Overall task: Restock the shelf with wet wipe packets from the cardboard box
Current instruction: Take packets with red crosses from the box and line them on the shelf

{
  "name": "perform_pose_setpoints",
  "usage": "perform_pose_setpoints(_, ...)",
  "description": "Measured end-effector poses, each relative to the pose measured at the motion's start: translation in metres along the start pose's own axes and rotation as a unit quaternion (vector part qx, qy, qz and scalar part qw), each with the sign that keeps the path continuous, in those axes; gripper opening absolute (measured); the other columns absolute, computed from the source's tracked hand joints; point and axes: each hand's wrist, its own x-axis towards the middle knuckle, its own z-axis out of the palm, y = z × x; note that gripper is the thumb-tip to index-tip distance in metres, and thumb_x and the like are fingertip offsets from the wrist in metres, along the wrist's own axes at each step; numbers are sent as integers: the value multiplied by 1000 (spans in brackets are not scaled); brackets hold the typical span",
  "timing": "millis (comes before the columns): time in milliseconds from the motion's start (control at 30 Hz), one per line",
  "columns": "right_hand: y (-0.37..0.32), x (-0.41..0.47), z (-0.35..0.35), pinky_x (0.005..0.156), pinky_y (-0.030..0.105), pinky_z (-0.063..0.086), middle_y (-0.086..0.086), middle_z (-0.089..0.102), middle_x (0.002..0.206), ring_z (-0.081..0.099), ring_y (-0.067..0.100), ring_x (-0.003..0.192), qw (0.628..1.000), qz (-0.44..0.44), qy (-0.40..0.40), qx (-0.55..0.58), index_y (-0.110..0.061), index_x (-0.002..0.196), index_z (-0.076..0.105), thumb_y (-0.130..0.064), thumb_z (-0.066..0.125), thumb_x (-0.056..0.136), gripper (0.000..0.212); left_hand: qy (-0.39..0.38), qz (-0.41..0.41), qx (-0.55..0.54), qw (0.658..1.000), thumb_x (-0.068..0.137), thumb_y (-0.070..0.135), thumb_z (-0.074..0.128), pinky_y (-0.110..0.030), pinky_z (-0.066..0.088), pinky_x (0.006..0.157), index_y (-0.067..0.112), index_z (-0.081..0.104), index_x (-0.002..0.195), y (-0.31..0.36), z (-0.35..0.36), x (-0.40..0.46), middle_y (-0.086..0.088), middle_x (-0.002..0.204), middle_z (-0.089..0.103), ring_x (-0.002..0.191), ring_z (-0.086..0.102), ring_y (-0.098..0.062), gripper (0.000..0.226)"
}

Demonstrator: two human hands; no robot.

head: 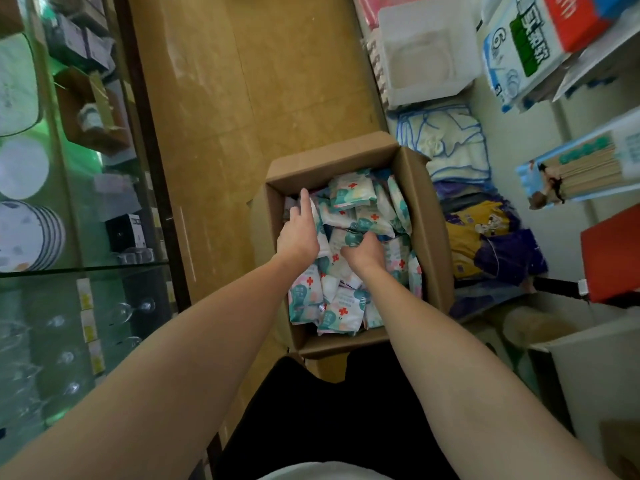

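Where red crosses mark packets (349, 192), hands (363, 251) dig.

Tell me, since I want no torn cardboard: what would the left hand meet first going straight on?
Probably the far wall of the cardboard box; the left hand points its forefinger there, though depth is unclear.

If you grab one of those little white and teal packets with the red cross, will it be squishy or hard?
Probably squishy: the white and teal wet wipe packets lie bent and crumpled in the brown cardboard box. Likely a bit slippery too, since the wrappers look glossy. Seemingly light: the right hand digs into the pile, the left hand rests on it.
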Motion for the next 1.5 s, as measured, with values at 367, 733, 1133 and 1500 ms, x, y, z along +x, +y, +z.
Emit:
perform_pose_setpoints(367,22,-78,-40,83,41,54,8,56,113,59,29,103,999,-3,54,1,-17,132,41,-23,71,85,56,-75,128,96,984,90,5,52,-47,51,89,11,45,133,15,-29,-45,-18,137,40,108,57,-37,44)
perform_pose_setpoints(733,68,-180,-66,72,33,46,4,63,103,62,27,99,976,-27,213,36,-18,106,59,-24,72,83,27,-76,302,191,931,87,10,61,-38,49,82,6,55,116,59,-32,-124,-15,119,59,109,58,-31,30)
perform_pose_setpoints(1133,188,-298,-100,85,38,54,2,55,132,56,22,103,916,50,328,224,-16,124,48,-9,75,82,51,-85,466,250,845,87,14,62,-42,55,84,5,58,125,128,20,-241,-16,118,63,105,61,-32,39)
perform_pose_setpoints(1500,303,-419,-178,85,39,55,5,62,104,63,23,95,869,60,421,254,-13,121,54,-29,64,92,34,-38,557,249,792,82,14,74,-38,54,86,8,60,113,231,47,-396,-11,111,64,96,61,-26,35)
